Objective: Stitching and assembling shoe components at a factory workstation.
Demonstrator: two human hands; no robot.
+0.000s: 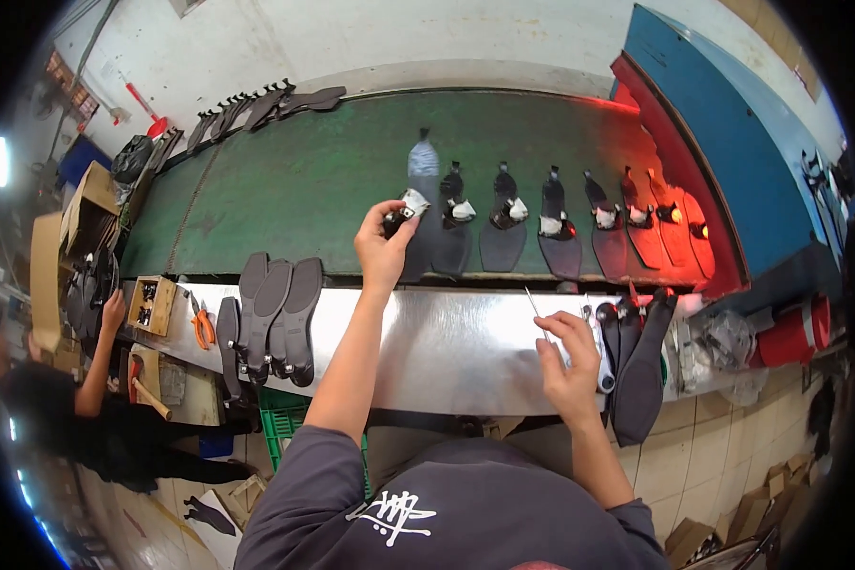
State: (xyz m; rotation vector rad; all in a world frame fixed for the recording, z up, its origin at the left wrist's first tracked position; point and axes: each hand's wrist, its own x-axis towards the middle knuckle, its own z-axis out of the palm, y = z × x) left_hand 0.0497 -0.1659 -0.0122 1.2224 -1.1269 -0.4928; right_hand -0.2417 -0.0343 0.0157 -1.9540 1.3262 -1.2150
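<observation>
Your left hand (382,245) is reaching out over the far lip of the bench, fingers pinching a small black-and-white heel piece (404,211) right at the near end of a dark flat shoe sole (426,220) lying on the green conveyor belt (313,176). Your right hand (570,359) is hanging back over the shiny sheet-metal bench top (446,342), closed around a thin metal rod (539,318) whose tip is pointing up and to the left. The two hands are working well apart, left forward on the belt, right near your body.

To the right of the sole you are touching, a row of dark soles with pale heel pieces (556,223) is running along the belt toward the red-lit opening (670,190) beside the blue housing (731,161). Left of your left arm, a stack of black soles (275,318) is lying across the bench edge; another bunch of black soles (636,366) is hanging off the edge just beside your right hand. Between those two piles the metal top is giving your hands bare room. Orange-handled pliers (202,326) are sitting further left, near another person's arm (100,356).
</observation>
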